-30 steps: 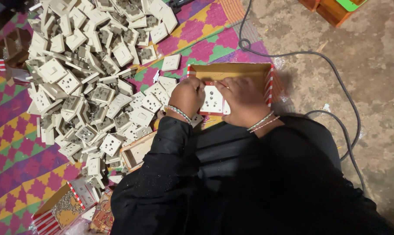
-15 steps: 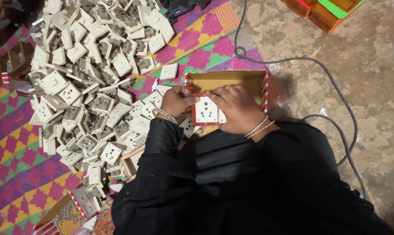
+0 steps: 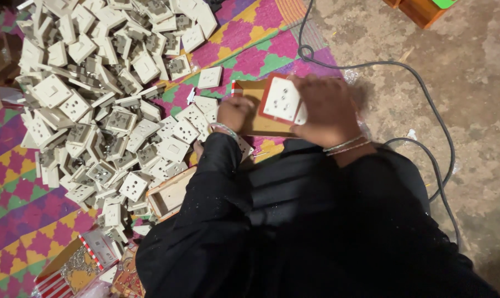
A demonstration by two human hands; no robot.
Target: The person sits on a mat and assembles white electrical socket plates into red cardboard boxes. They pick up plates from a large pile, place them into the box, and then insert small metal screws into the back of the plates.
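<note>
the white square plastic socket plate [image 3: 281, 99], with round pin holes on its face, sits tilted over the brown cardboard box with red and white striped edges [image 3: 255, 113], which lies on the mat just in front of the person. in the head view, the right hand [image 3: 327, 110] is closed around the right edge of that plate, fingers curled over it, gripping it; thin metal bangles [image 3: 346, 146] ring the wrist. the left hand [image 3: 234, 113] is curled into a loose fist at the left end of the box, touching the cardboard; whether it pinches anything inside the fist cannot be told. a bracelet shows at that wrist too, against the black sleeve [image 3: 217, 182].

left of the hands a large heap of white and grey socket plates [image 3: 95, 94] spreads across the pink, green and yellow patterned woven mat [image 3: 18, 221], some face up, some showing their backs. a single plate [image 3: 209, 77] lies apart from the heap, just above the box. a second open cardboard box [image 3: 170, 196] lies beside the left elbow, and more striped boxes [image 3: 68, 270] sit near the lower left corner. a black cable [image 3: 421, 94] loops over the bare concrete floor [image 3: 471, 83] to the right
</note>
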